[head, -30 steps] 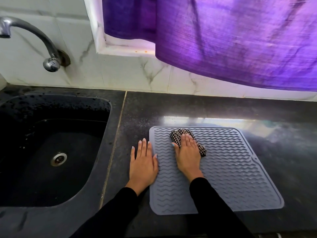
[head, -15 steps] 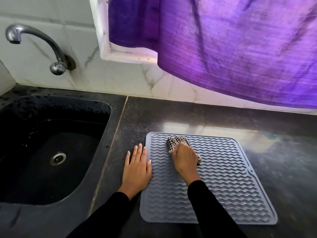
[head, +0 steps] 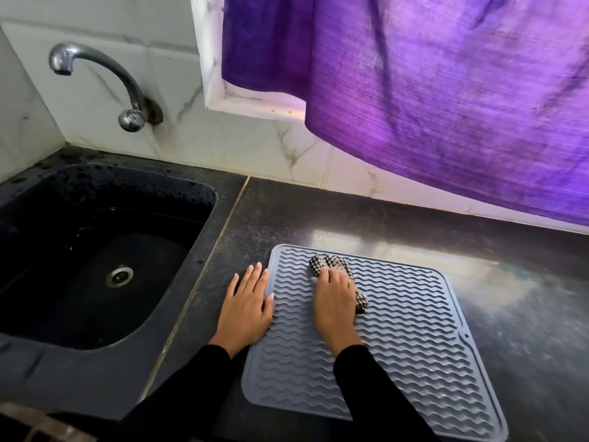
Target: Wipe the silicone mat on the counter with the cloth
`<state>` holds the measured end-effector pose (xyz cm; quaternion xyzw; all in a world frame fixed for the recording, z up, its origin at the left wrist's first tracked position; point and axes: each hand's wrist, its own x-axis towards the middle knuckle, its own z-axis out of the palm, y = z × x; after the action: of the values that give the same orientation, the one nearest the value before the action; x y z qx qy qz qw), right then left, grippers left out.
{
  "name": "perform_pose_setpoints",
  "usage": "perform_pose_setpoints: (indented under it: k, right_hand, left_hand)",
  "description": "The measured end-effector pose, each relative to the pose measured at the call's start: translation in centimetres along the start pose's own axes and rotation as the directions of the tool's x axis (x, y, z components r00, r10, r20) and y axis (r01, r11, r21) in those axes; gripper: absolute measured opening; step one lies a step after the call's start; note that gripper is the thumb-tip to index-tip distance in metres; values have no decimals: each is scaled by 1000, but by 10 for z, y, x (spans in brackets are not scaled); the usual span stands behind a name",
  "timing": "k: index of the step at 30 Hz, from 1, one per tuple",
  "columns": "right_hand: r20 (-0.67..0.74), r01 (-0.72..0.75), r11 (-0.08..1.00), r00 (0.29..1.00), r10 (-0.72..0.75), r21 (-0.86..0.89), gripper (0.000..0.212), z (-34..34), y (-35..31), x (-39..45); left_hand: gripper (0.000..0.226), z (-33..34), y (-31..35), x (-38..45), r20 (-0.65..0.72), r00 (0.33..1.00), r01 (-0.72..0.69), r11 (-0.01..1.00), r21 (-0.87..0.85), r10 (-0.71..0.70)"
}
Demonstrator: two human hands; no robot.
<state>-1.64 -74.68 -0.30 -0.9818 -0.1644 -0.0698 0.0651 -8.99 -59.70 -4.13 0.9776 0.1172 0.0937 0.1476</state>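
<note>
Your right hand (head: 334, 296) curls over the checkered cloth (head: 338, 266), gripping it against the far left part of the grey silicone mat (head: 414, 339) on the dark tabletop (head: 526, 314). Your left hand (head: 247, 306) lies flat, fingers straight, holding nothing, pressing the mat's left edge beside the sink (head: 197, 199).

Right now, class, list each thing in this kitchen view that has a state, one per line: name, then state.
Silicone mat: flat on the counter, ribbed side up.
Checked cloth: bunched on the mat's far part, under the right hand.
Right hand: grips the cloth.
Left hand: flat, fingers straight, pressing the mat's left edge.
Tap: no water running.
Sink: drain open, walls speckled with droplets.
Purple curtain: hanging over the window.
</note>
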Motion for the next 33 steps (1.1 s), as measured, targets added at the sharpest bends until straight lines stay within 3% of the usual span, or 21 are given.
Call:
perform_pose_setpoints:
  k: [2, 5, 13, 15, 16, 17, 19, 20, 21, 23, 25, 26, 29, 33]
  right_hand:
    - [41, -66, 998, 997, 65, 4, 66, 10, -5, -7]
    - [43, -85, 996, 996, 83, 42, 77, 17, -5, -9]
    - [17, 69, 986, 997, -73, 155, 48, 13, 26, 1]
    - [27, 46, 962, 998, -56, 269, 39, -4, 37, 9]
    - [60, -25, 915, 998, 1, 403, 34, -13, 46, 16]
    - [131, -148, 794, 988, 87, 590, 30, -22, 60, 25]
    - [331, -404, 283, 904, 271, 870, 25, -41, 90, 38]
    - [343, -412, 116, 859, 380, 904, 23, -49, 106, 40]
    - [307, -395, 100, 828, 468, 913, 24, -56, 120, 40]
    - [103, -365, 407, 836, 539, 837, 30, -68, 138, 31]
    - [-64, -309, 750, 904, 423, 585, 37, -72, 145, 16]
    - [-66, -261, 847, 943, 327, 463, 41, -64, 144, 7]
    - [49, -218, 964, 976, 213, 154, 42, -30, 135, -21]
    - [18, -112, 988, 994, 111, 110, 53, -18, 136, -36]
  left_hand:
    - [74, 1, 0, 0, -1, 1000, 2, 1000, 9, -2]
    - [77, -1, 0, 1, 7, 1000, -1, 1000, 9, 1]
    - [78, -1, 0, 0, 6, 1000, -15, 1000, -2, 15]
    - [79, -2, 0, 0, 10, 1000, -21, 1000, -16, 21]
    - [80, -3, 0, 0, 10, 1000, -20, 1000, -20, 20]
    - [80, -4, 0, -1, 11, 1000, -20, 1000, -24, 21]
    - [81, -4, -1, -1, 19, 1000, -20, 999, -28, 21]
    - [81, -4, -1, -1, 21, 1000, -21, 999, -27, 22]
    - [81, -4, -1, 0, 20, 1000, -21, 999, -28, 22]
    - [81, -3, -2, 0, 14, 1000, -19, 999, -36, 19]
    - [81, -1, -2, 0, 7, 1000, -26, 999, -37, 26]
    - [81, -1, -3, 0, -1, 1000, -31, 999, -40, 31]
    - [81, 0, -5, 1, -5, 999, -34, 999, -34, 34]
    - [77, 2, -5, 2, -21, 999, -37, 999, -11, 37]
